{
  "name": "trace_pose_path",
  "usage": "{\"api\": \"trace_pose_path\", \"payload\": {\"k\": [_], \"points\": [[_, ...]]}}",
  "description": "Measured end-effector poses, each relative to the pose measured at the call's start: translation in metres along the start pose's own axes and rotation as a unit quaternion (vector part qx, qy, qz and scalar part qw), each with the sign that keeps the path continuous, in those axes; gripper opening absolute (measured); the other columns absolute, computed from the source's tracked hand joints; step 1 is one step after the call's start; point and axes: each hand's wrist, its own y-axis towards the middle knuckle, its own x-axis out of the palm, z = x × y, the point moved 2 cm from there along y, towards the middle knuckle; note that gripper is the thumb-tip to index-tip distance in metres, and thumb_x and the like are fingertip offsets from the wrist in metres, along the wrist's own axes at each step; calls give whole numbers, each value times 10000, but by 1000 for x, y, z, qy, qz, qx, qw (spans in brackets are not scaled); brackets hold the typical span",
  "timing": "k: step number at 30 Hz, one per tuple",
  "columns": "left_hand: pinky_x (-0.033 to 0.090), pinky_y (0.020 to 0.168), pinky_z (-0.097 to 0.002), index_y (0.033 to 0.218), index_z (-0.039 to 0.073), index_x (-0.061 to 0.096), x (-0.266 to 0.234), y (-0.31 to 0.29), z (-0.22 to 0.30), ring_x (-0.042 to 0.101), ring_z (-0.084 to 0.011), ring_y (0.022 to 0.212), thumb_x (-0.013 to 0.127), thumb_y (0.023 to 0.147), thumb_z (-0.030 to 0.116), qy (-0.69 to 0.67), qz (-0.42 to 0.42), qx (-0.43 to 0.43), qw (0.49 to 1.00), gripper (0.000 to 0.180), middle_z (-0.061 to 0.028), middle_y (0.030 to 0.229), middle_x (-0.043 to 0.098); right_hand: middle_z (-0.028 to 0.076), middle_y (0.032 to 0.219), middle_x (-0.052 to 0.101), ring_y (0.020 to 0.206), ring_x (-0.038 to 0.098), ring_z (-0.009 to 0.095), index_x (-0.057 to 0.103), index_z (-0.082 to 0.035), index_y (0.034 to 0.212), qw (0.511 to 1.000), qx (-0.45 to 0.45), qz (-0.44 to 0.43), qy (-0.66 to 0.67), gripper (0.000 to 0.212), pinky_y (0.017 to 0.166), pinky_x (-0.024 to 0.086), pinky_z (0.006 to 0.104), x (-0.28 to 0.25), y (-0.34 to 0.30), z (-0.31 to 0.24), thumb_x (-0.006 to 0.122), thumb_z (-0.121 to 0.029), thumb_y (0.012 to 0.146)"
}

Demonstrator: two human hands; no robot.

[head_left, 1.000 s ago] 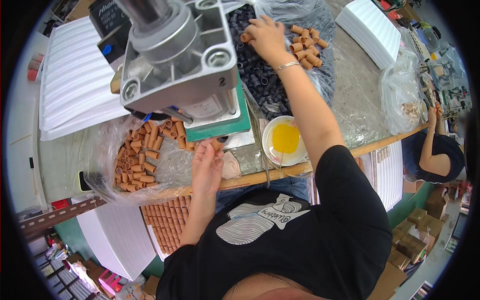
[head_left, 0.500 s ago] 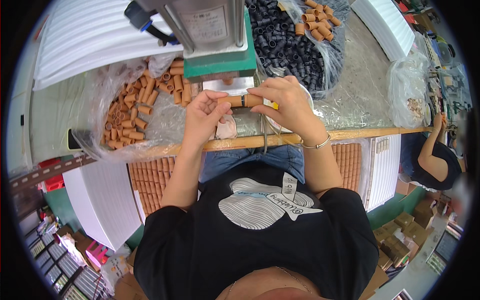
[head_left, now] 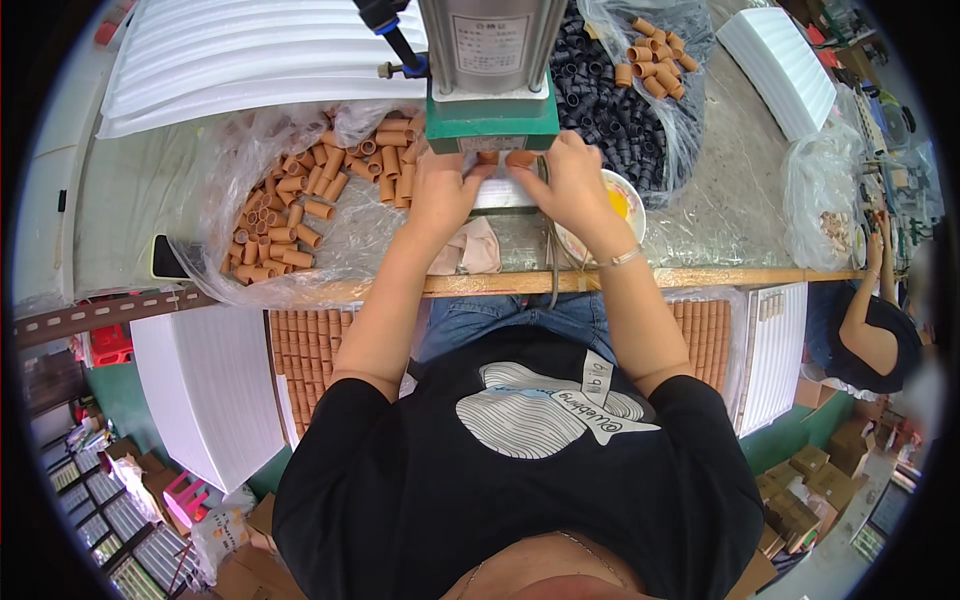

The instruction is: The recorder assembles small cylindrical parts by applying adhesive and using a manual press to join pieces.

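Observation:
Both hands reach under the green head of a bench press [head_left: 492, 118]. My left hand [head_left: 442, 190] closes round one side of a short orange-brown tube [head_left: 487, 158], its thumb pointing inward. From the other side my right hand [head_left: 572, 185] grips the tube's right part, thumb also inward. The tube's middle and most of my fingers are hidden by the press head and the hands. Just below them is the press's bright metal base [head_left: 500, 195]. Loose orange-brown tubes [head_left: 300, 205] lie heaped on clear plastic left of my left hand.
Black fittings [head_left: 600, 110] fill a plastic bag behind my right hand, with more brown tubes [head_left: 660, 60] on top. A bowl with something yellow [head_left: 618, 203] stands by my right wrist. A pale pink cloth [head_left: 470, 248] lies near the wooden table edge [head_left: 450, 284]. A co-worker [head_left: 870, 330] sits at far right.
Both hands have moved forward, carrying the tube with its black middle ring from in front of the press to beneath its head. The whole view has shifted a little.

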Motion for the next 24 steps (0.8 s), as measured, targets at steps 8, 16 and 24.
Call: {"api": "trace_pose_path", "payload": {"k": [8, 16, 24], "points": [[486, 768, -245, 1311, 47, 461, -26, -66, -20, 573, -93, 895, 511, 975, 91, -356, -5, -160, 921, 342, -64, 1051, 611, 97, 1045, 602, 1050, 532, 287, 650, -108, 1087, 995, -16, -12, -93, 431, 816, 401, 457, 24, 5, -2, 790, -293, 724], [502, 794, -248, 1239, 56, 431, -5, -69, 34, 624, -128, 968, 644, 873, -17, -519, -161, -153, 825, 430, -100, 1141, 625, 45, 720, 592, 579, 547, 112, 662, -43, 1085, 962, -33, -81, 258, 315, 528, 437, 250, -22, -55, -32, 767, -105, 795], [510, 673, -276, 1033, 59, 501, 21, -68, 52, 629, -172, 744, 797, 710, 29, -228, 39, -105, 967, 439, -76, 884, 607, 23, 572, 548, 493, 521, 131, 595, -38, 834, 987, 39, 17, 152, 284, 492, 420, 251, -11, -59, -27, 809, -215, 771]]}}
